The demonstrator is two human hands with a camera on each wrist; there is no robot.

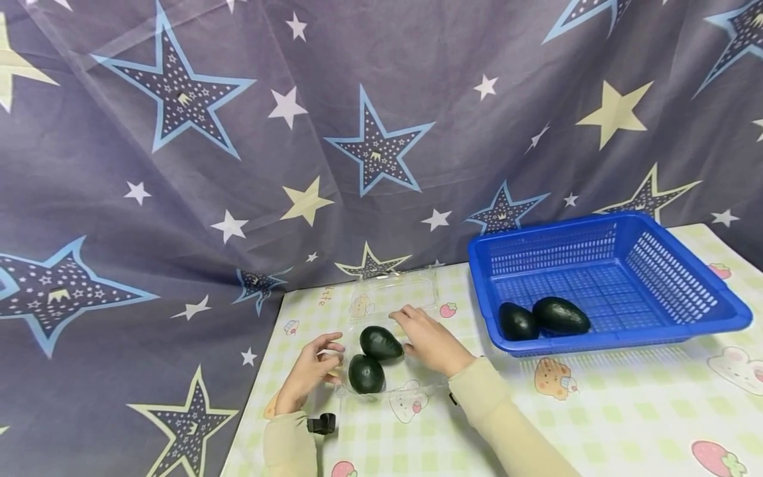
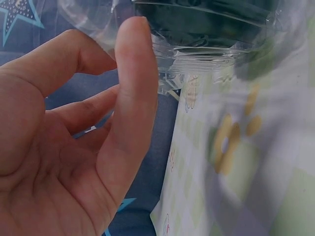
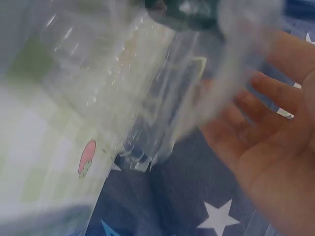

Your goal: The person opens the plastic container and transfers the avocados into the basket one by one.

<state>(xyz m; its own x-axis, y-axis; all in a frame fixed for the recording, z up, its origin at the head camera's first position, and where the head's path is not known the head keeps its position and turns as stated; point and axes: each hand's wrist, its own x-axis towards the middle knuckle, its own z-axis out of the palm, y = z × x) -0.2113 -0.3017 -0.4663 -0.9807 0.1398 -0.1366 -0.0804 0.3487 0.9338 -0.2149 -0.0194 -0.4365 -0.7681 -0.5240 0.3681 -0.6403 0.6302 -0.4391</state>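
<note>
Two dark green avocados (image 1: 381, 343) lie together in the left part of a clear plastic clamshell box (image 1: 417, 391), its lid (image 1: 396, 291) folded back toward the curtain. My left hand (image 1: 312, 369) is at the box's left side, fingers loosely bent, with one fingertip right at the plastic rim (image 2: 206, 56) in the left wrist view. On the right, my right hand (image 1: 432, 339) reaches over the box with fingers extended near the upper avocado. Blurred clear plastic (image 3: 147, 98) partly covers those fingers (image 3: 275, 93) in the right wrist view.
A blue plastic basket (image 1: 602, 341) stands to the right, with two more avocados (image 1: 560, 315) in its near left corner. A green-checked cloth (image 1: 656, 424) covers the table. Behind and left hangs a dark star-patterned curtain (image 1: 381, 66).
</note>
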